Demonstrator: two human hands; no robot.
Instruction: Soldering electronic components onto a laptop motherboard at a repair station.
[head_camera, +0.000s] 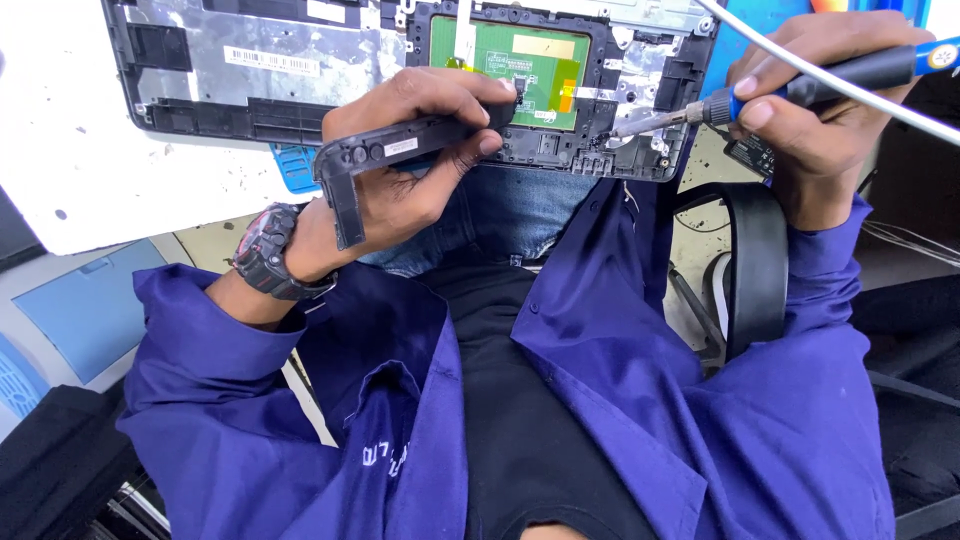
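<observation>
An opened laptop base lies upside down at the top, its green circuit board exposed. My left hand grips a black L-shaped plastic part just in front of the laptop's near edge. My right hand holds a screwdriver with a blue and black handle. Its metal tip rests at the laptop's near right corner. A dark wristwatch sits on my left wrist.
A white cable runs across my right hand. The laptop rests on a white worktable. A black chair armrest stands at my right side. My blue work jacket fills the lower view, and a grey device with a blue panel sits at lower left.
</observation>
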